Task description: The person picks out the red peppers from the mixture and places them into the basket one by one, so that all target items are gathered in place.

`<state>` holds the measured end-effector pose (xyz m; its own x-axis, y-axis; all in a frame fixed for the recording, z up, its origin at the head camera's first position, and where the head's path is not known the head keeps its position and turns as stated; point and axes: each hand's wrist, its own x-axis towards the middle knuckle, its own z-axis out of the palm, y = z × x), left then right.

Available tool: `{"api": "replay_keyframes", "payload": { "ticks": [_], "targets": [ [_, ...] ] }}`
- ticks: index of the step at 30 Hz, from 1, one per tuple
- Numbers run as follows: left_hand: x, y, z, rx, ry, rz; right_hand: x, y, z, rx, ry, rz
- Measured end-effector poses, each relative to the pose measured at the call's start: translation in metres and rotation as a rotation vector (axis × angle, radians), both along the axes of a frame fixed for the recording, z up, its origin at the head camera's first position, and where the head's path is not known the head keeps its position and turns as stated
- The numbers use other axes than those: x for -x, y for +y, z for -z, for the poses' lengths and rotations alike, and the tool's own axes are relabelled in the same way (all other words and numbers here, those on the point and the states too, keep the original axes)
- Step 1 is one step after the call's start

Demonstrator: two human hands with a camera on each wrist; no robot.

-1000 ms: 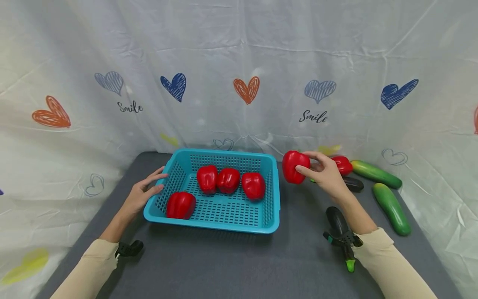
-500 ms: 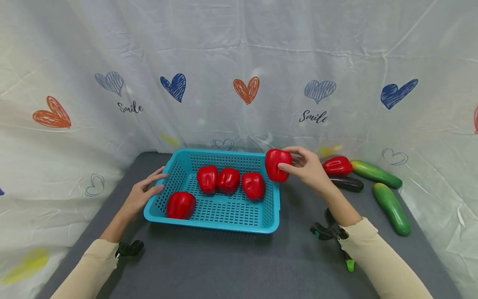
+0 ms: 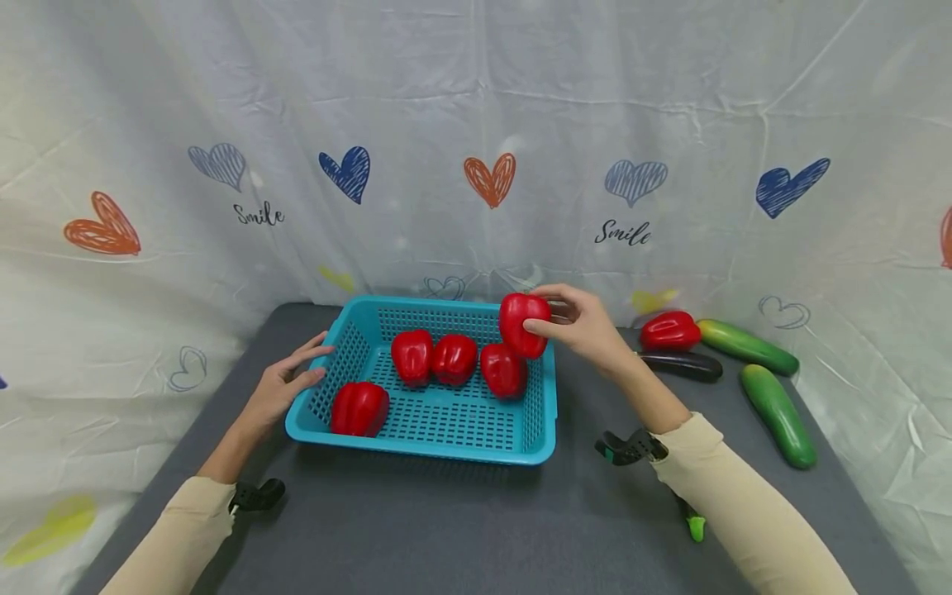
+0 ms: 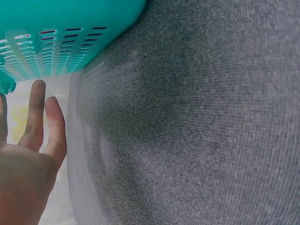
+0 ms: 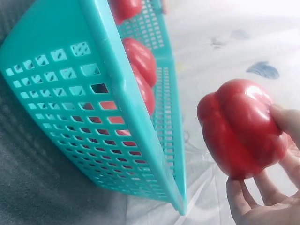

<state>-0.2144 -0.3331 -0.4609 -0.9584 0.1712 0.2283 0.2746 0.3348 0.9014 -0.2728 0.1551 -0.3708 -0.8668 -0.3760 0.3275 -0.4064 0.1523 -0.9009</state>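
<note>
My right hand (image 3: 583,325) grips a red bell pepper (image 3: 525,325) between thumb and fingers, above the far right corner of a blue perforated basket (image 3: 446,452). In the right wrist view this held pepper (image 5: 241,129) hangs apart from the basket's wall (image 5: 89,108). Several other red peppers lie inside: one at the near left (image 3: 360,409), the rest in a row toward the back, such as the middle pepper (image 3: 454,359). My left hand (image 3: 278,390) rests its fingers, fairly straight, at the basket's left rim. In the left wrist view, fingers (image 4: 35,110) extend beside the basket's wall.
To the right on the grey table (image 3: 446,529) lie another red pepper (image 3: 670,330), a dark eggplant (image 3: 683,365) and two green cucumbers (image 3: 779,417). A second eggplant (image 3: 696,527) is mostly hidden under my right forearm. A printed white curtain (image 3: 416,107) hangs behind.
My right hand has carried the bell pepper leftward, from beside the basket to over its right end. The left hand and the basket have stayed in place.
</note>
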Motion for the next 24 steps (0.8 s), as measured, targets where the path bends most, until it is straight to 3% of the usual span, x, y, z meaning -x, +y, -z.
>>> {"api": "replay_keyframes", "payload": {
  "ticks": [10, 24],
  "targets": [
    [0.0, 0.0, 0.0, 0.008, 0.01, 0.004, 0.005, -0.019, -0.006, 0.004, -0.02, -0.09],
    [0.002, -0.001, 0.002, 0.009, -0.003, -0.01, 0.015, -0.052, -0.014, -0.107, -0.035, -0.138]
  ]
}}
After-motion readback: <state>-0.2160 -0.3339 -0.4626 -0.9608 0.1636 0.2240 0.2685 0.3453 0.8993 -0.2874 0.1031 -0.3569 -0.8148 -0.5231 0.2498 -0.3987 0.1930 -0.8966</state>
